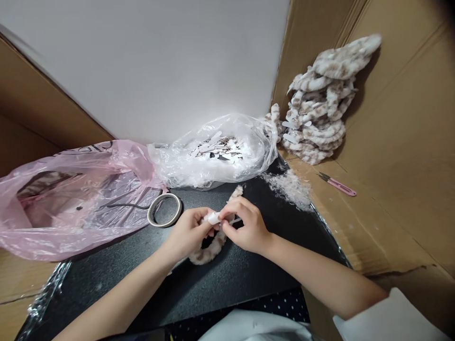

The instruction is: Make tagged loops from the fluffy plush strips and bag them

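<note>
A fluffy white-and-brown plush band (209,254) lies curved on the dark work surface, its far end sticking up past my fingers. Around part of it sits a white strip (214,218), smooth and glossy. My left hand (187,233) is closed, thumb and fingers pinching the band beside this strip. From the other side my right hand (250,226) pinches at the strip's right end, fingertips close together. A thin white end pokes out beneath the right fingers. My fingers cover much of where strip and band meet.
A roll of tape (164,195) lies left of my hands, near an open pink bag (128,151). Behind stands a clear bag (170,173) of white strips and scraps. Rightward are loose fluff (291,188), pink thread snips (341,186) and a pile of plush bands (320,111) against cardboard (401,142).
</note>
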The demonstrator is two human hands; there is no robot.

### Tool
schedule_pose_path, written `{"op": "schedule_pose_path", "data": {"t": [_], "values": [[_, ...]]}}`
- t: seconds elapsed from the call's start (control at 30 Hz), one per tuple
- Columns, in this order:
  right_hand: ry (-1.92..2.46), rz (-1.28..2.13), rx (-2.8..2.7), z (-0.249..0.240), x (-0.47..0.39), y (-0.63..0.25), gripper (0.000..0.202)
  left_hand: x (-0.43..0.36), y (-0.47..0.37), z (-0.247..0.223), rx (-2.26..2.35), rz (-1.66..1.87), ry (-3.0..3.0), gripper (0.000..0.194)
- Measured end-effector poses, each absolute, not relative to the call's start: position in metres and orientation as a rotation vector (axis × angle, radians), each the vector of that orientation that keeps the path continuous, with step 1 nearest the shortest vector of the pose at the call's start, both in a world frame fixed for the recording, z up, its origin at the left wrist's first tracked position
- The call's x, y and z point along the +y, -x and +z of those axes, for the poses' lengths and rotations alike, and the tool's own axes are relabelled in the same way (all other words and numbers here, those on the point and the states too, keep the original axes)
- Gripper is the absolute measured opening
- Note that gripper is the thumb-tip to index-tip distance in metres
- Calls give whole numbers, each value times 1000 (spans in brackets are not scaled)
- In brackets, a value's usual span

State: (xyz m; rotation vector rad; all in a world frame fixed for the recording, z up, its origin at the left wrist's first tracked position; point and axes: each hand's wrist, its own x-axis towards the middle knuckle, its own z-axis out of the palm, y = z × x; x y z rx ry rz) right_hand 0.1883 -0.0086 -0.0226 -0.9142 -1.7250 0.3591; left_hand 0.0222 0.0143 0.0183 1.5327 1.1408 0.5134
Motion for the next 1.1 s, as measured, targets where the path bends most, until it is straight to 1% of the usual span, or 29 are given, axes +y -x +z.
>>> {"op": "schedule_pose_path", "data": {"t": [0.13, 0.23, 0.37, 0.5, 0.67, 0.87, 0.97, 1.1], "values": [[787, 186, -1839, -28, -6, -192, 20, 21, -10, 13, 974, 430, -1199, 35], [768, 144, -1898, -30, -6, -193, 22, 22, -4, 13, 899, 381, -1084, 35], [753, 130, -1896, -29, -7, -192, 24, 15, -9, 10, 957, 506, -1099, 33], [752, 152, -1873, -29, -7, -193, 25, 11, -13, 6, 1012, 614, -1098, 33], [751, 153, -1935, -29, -5, -193, 18, 15, -4, 7, 957, 536, -1035, 26], [694, 220, -2002, -28, -4, -192, 18, 16, 1, 5, 927, 473, -1024, 17], [693, 289, -2007, -30, -3, -193, 17, 14, 1, 4, 916, 461, -1003, 20], [680, 357, -2002, -31, -2, -194, 14, 15, 1, 0, 864, 442, -1059, 28]]}}
